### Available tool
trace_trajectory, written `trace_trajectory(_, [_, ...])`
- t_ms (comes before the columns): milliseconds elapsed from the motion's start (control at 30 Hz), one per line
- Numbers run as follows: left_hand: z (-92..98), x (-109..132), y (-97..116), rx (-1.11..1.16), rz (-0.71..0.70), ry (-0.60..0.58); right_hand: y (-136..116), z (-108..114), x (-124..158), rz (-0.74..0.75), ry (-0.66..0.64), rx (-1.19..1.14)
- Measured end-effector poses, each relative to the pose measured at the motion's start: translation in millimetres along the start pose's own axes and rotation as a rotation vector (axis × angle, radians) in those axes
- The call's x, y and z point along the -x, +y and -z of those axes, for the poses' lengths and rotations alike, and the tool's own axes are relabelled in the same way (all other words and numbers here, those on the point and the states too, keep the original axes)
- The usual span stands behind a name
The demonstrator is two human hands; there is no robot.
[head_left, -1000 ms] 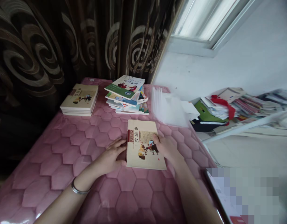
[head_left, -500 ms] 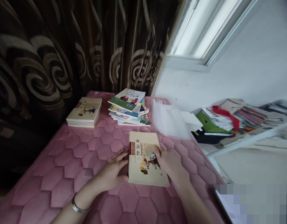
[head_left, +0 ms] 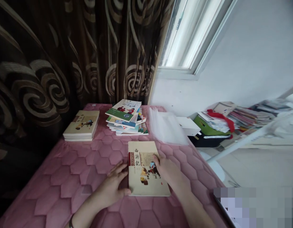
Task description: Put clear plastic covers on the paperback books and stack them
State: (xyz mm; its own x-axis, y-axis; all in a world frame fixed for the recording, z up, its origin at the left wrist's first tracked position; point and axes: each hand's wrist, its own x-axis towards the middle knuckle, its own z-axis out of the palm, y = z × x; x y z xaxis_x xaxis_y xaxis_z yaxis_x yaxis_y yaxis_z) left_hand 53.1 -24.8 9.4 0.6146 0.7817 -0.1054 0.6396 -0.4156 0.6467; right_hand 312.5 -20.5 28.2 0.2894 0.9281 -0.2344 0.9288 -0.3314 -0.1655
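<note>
A cream paperback book with black Chinese characters and a small painted scene lies flat on the pink quilted cover, front side up. At its left edge rests my left hand, fingers spread, thumb and fingertips at or against the spine side. My right hand grips the book's right edge, thumb on top of the cover and the other fingers hidden at the side or below. Farther left stands a neat stack of similar cream books.
Behind the book sits an uneven pile of thin colourful booklets. Clear plastic sleeves and a white box lie to its right. A dark patterned curtain hangs at the back; a shelf with papers and a green bag is at right.
The view has shifted, so everything sits slightly lower and farther left in the picture. Both hands keep about the same place on the book.
</note>
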Motion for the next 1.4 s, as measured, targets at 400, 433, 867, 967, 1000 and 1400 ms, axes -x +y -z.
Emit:
trace_trajectory(400, [5.9,0.5,6.3,-0.001,0.033,-0.04,1.6,-5.3,-0.8,0.016,0.029,0.017])
trace_trajectory(433, [5.9,0.6,6.5,-0.003,0.036,-0.04,1.2,-5.3,-0.6,0.015,0.031,0.021])
trace_trajectory(867, [7.6,0.8,7.6,0.034,0.043,-0.036,-0.3,-3.1,1.2,0.007,0.024,0.007])
trace_trajectory(967, [7.0,1.1,6.6,0.019,0.043,-0.025,-0.5,-2.4,0.7,0.002,0.019,0.005])
trace_trajectory(1000, [6.1,1.0,5.9,0.014,0.046,-0.022,-0.6,-2.3,0.4,0.001,0.019,0.007])
trace_trajectory(1400, [88.1,37.8,15.0,0.036,0.026,0.438,5.5,40.7,3.7,0.052,0.09,0.011])
